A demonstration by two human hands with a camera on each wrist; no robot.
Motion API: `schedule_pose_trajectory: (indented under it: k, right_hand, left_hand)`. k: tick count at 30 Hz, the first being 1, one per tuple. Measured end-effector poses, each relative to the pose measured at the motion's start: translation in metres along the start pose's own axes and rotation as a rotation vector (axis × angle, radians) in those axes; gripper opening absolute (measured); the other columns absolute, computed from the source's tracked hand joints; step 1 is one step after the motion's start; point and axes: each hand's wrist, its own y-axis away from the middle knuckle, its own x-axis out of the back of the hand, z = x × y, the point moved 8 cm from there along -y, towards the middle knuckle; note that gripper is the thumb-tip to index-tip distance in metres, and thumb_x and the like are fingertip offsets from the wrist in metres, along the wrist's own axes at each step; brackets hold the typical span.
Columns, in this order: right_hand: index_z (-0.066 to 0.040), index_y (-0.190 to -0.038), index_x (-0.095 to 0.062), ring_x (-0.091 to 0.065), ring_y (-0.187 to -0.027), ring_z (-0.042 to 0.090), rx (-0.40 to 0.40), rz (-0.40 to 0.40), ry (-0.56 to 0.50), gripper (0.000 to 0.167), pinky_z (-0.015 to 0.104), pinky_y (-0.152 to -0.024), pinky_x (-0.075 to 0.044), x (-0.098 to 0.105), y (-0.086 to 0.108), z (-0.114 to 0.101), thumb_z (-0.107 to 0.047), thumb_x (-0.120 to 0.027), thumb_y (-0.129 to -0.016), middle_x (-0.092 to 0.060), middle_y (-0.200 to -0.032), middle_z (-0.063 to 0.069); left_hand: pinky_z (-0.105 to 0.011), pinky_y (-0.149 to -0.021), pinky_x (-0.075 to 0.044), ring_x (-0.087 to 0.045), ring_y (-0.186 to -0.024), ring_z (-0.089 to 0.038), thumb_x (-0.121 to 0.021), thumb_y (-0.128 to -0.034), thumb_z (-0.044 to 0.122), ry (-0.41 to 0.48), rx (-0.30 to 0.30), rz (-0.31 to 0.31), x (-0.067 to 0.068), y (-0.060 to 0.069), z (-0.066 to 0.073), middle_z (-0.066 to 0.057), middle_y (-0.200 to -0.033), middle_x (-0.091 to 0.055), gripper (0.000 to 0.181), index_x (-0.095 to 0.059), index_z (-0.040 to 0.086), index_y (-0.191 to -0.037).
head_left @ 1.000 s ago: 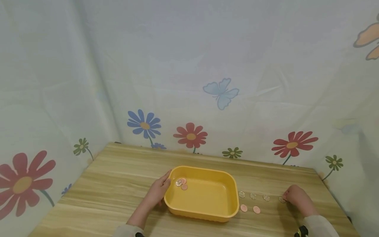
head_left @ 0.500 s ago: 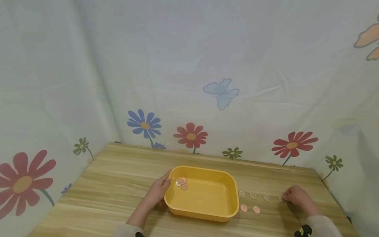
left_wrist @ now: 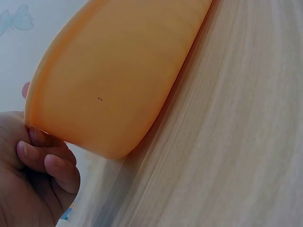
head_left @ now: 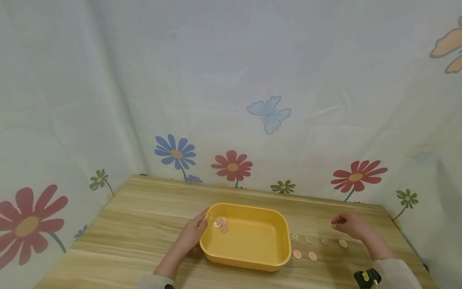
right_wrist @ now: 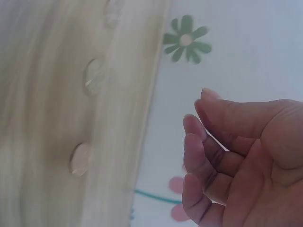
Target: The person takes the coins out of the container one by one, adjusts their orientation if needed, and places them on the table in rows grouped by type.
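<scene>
My left hand (head_left: pixel 192 233) grips the left end of a yellow plastic tray (head_left: pixel 249 257). Its curled fingers (left_wrist: pixel 57 165) meet the tray's rim in the left wrist view. Inside the tray, near that hand, lie a silver coin (head_left: pixel 217 223) and two copper ones (head_left: pixel 224 228). My right hand (head_left: pixel 351 225) hovers above the table with loosely bent fingers; the right wrist view shows nothing between thumb and fingertips. Just below it a coin (head_left: pixel 343 243) lies at the right end of a row of silver coins (head_left: pixel 308 239). Two copper coins (head_left: pixel 312 256) lie nearer me.
A wooden-patterned table (head_left: pixel 144 212) carries everything. Pale cloth (head_left: pixel 202 80) printed with flowers and butterflies stands behind it and at both sides. The tray's right wall is close to the leftmost coins.
My right hand has risen off the rightmost coin and moved slightly back and left, leaving that coin fully visible on the table. My left hand and the tray have stayed in place.
</scene>
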Motion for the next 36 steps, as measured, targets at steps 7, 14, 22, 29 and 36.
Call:
schedule_pose_trajectory:
  k: [7,14,22,29,36]
  right_hand:
    - [0.005,-0.105,-0.067,-0.059,-0.084,0.018,0.081,-0.036,-0.044,0.019,0.033,-0.071,-0.051,0.002,-0.005,-0.032,-0.013,-0.064,-0.099,-0.069,-0.096,0.011]
    - [-0.002,-0.106,-0.067,-0.058,-0.085,0.019,0.121,-0.106,-0.084,0.02,0.032,-0.072,-0.051,-0.007,-0.015,-0.062,-0.021,-0.066,-0.099,-0.067,-0.098,0.006]
    - [0.001,-0.105,-0.068,-0.059,-0.085,0.019,0.244,-0.194,-0.142,0.018,0.031,-0.074,-0.053,-0.019,-0.028,-0.109,-0.016,-0.065,-0.099,-0.069,-0.097,0.012]
    - [0.001,-0.104,-0.068,-0.058,-0.084,0.014,0.35,-0.235,-0.108,0.017,0.031,-0.076,-0.055,-0.028,-0.038,-0.147,-0.016,-0.067,-0.098,-0.069,-0.095,0.009]
    - [-0.005,-0.103,-0.069,-0.059,-0.086,0.012,0.391,-0.272,-0.052,0.015,0.027,-0.077,-0.053,-0.038,-0.047,-0.18,-0.02,-0.067,-0.099,-0.07,-0.096,0.006]
  left_hand:
    - [-0.023,-0.036,-0.039,-0.038,-0.039,-0.011,-0.044,-0.1079,0.023,0.006,-0.003,-0.002,-0.001,0.0,0.0,-0.01,-0.067,-0.063,0.053,-0.036,0.011,-0.159]
    - [-0.024,-0.036,-0.039,-0.038,-0.039,-0.011,-0.045,-0.1082,0.022,-0.002,-0.016,0.0,0.0,0.0,0.002,-0.015,-0.074,-0.068,0.053,-0.036,0.01,-0.159]
    - [-0.024,-0.036,-0.038,-0.037,-0.039,-0.011,-0.046,-0.1077,0.021,-0.002,-0.021,0.001,0.001,0.001,0.002,-0.012,-0.063,-0.06,0.053,-0.037,0.01,-0.159]
    - [-0.023,-0.036,-0.038,-0.037,-0.039,-0.011,-0.045,-0.1076,0.022,-0.004,-0.013,0.0,0.0,0.001,0.001,-0.012,-0.061,-0.059,0.053,-0.037,0.011,-0.159]
    - [-0.023,-0.036,-0.038,-0.038,-0.039,-0.011,-0.046,-0.1075,0.022,0.002,-0.009,-0.003,-0.001,0.001,0.001,-0.011,-0.06,-0.058,0.053,-0.038,0.012,-0.159]
